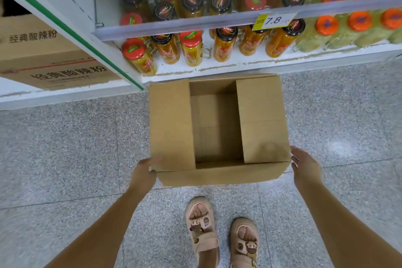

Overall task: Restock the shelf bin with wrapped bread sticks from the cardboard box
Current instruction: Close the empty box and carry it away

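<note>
An open cardboard box (261, 119) stands on the floor in front of the lowest shelf, its flaps folded inward. Through the opening I see only its bare cardboard bottom. My left hand (144, 172) holds the box's near left corner, fingers over the left flap's edge and thumb on the front wall. My right hand (304, 166) is at the near right corner with fingers straight, at or just off the side wall. No wrapped bread sticks and no shelf bin are in view.
Glass jars of orange fruit (191, 50) and pale bottles with orange caps (326, 30) fill the white shelves (217, 67) behind the box. Printed cartons (50, 65) sit on the left shelf unit. My sandalled feet (202, 226) stand on the speckled floor just behind the box.
</note>
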`<control>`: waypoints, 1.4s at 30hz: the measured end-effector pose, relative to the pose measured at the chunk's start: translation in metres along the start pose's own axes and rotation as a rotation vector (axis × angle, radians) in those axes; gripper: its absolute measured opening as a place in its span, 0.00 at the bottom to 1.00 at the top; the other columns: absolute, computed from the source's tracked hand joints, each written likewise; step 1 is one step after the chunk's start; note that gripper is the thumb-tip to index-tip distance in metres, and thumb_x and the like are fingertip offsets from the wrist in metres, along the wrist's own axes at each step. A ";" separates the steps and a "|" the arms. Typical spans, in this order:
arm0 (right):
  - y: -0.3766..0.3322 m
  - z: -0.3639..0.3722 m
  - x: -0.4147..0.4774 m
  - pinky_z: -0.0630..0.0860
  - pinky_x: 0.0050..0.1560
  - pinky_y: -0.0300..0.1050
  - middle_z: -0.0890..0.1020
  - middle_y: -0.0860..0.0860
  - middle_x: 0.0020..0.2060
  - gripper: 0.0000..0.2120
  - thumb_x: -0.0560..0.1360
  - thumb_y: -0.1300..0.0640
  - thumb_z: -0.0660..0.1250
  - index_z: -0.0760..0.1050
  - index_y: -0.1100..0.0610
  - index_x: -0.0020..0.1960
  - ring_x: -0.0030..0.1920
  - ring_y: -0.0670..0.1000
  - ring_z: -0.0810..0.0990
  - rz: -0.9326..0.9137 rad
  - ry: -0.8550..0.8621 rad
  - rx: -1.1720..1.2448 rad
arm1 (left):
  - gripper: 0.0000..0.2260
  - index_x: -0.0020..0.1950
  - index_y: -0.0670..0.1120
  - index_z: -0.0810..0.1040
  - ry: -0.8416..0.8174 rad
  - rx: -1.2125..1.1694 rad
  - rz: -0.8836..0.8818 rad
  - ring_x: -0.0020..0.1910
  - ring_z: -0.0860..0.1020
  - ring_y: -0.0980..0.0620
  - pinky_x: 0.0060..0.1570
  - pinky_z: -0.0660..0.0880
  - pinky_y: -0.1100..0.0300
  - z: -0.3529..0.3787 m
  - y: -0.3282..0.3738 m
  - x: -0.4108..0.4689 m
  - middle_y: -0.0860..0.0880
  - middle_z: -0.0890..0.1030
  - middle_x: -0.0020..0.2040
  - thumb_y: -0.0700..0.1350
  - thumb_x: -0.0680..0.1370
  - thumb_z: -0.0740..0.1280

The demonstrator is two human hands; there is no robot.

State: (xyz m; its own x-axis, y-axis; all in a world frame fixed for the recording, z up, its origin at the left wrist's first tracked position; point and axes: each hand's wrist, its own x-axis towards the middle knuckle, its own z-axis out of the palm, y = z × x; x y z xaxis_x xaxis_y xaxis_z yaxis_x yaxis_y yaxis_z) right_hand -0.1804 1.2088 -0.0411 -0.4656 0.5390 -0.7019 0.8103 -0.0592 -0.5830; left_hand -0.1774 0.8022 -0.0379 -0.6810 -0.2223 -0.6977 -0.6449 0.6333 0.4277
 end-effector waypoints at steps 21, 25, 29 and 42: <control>0.003 -0.022 0.018 0.70 0.55 0.51 0.74 0.62 0.62 0.31 0.78 0.41 0.58 0.67 0.66 0.69 0.58 0.61 0.74 0.322 -0.111 -0.768 | 0.26 0.65 0.39 0.71 -0.272 -0.525 -0.699 0.46 0.76 0.43 0.48 0.73 0.51 0.006 -0.022 0.010 0.43 0.76 0.51 0.58 0.77 0.63; -0.064 -0.039 0.001 0.75 0.45 0.51 0.79 0.64 0.49 0.22 0.80 0.45 0.59 0.66 0.63 0.62 0.44 0.60 0.79 0.367 -0.163 -0.332 | 0.25 0.73 0.42 0.58 -0.171 -0.812 -0.753 0.50 0.77 0.40 0.45 0.73 0.48 -0.034 -0.003 -0.001 0.40 0.71 0.66 0.53 0.81 0.58; -0.123 -0.036 0.000 0.71 0.60 0.54 0.79 0.59 0.48 0.27 0.75 0.43 0.65 0.67 0.59 0.66 0.53 0.61 0.77 0.229 -0.274 -0.132 | 0.15 0.49 0.42 0.71 -0.132 -0.933 -0.642 0.59 0.75 0.41 0.61 0.68 0.49 -0.068 0.022 0.012 0.38 0.73 0.66 0.54 0.81 0.57; -0.140 0.067 0.113 0.57 0.71 0.54 0.57 0.59 0.76 0.37 0.78 0.45 0.61 0.48 0.59 0.78 0.74 0.60 0.58 -0.084 -0.179 -0.538 | 0.08 0.51 0.44 0.72 -0.174 -0.278 -0.165 0.47 0.73 0.48 0.38 0.72 0.63 0.015 0.031 0.077 0.45 0.75 0.46 0.33 0.76 0.63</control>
State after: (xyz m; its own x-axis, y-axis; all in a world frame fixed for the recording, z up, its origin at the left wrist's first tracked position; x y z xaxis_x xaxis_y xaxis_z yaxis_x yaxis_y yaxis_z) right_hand -0.3698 1.2219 -0.0659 -0.5512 0.3695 -0.7481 0.8132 0.4388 -0.3824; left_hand -0.2447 0.8160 -0.0872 -0.5059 -0.1600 -0.8476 -0.8272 0.3685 0.4242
